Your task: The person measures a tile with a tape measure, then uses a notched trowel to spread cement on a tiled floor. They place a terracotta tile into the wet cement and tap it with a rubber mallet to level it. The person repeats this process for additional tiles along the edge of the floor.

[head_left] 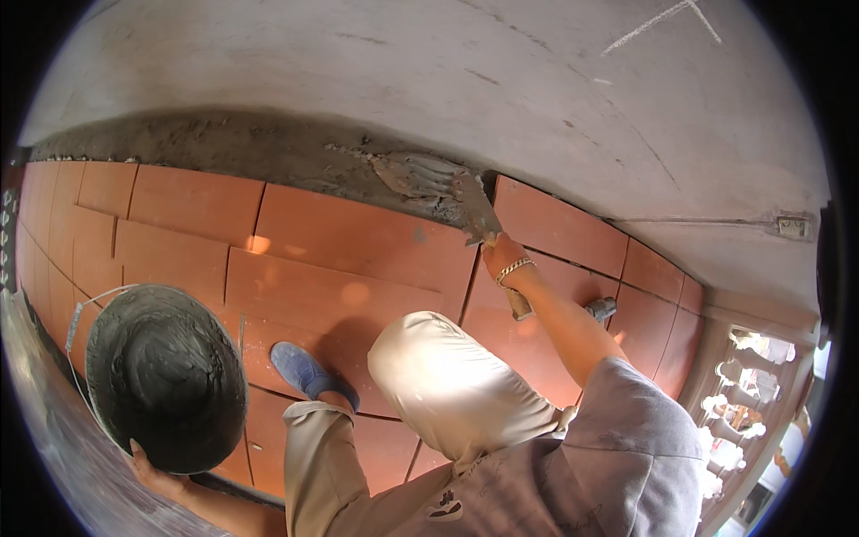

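My right hand [503, 258] is closed around a trowel [481, 208], its handle end showing below the fist. The blade touches wet grey mortar [420, 174], which lies ridged in the gap between the tiles and the wall. At the lower left, my left hand [159, 473] grips the near rim of a round bucket [234, 430], thumb over the edge and the other fingers partly hidden. Grey mortar fills much of the bucket, and its wire handle hangs over the left side. Terracotta tiles [358, 234] cover the floor beside the mortar strip.
A grey wall [501, 80] rises along the far side, with an outlet box [793, 225] at right. Beyond my right forearm lies a small grey object [600, 309], its kind unclear. A pierced balustrade [738, 394] stands at right. My blue shoe [302, 367] rests on the tiles.
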Demonstrator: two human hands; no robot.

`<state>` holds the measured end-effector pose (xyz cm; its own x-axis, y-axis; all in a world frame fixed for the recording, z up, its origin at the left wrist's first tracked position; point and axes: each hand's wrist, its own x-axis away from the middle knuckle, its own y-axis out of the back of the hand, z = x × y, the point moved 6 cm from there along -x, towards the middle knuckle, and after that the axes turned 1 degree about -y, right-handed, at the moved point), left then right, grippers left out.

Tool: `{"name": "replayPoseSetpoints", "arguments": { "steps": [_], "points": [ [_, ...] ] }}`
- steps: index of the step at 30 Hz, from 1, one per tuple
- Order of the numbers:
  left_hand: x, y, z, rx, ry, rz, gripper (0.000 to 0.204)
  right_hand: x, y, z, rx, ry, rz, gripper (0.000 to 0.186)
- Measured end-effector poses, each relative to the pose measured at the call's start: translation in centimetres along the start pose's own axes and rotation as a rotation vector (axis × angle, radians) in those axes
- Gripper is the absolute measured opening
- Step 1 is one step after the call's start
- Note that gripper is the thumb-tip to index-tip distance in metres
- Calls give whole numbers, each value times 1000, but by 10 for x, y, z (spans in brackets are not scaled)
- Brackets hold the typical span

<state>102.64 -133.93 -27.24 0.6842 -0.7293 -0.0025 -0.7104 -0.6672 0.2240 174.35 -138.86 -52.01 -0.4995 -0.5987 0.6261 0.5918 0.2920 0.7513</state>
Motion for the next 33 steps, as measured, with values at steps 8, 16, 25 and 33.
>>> {"name": "replayPoseSetpoints", "arguments": {
  "steps": [8,16,25,33],
  "points": [
    [11,-17,-11,-43,-69,42,58,12,-9,-26,-407,-233,196,33],
    [8,-14,-14,-81,-123,57,53,2,-70,25,-1242,-381,153,26],
    [13,-19,-17,-108,-136,75,53,-2,-91,173,-1312,-312,404,34],
    [16,-26,-22,-58,-177,150,54,-20,-19,143,253,386,-43,30]
  ]
}}
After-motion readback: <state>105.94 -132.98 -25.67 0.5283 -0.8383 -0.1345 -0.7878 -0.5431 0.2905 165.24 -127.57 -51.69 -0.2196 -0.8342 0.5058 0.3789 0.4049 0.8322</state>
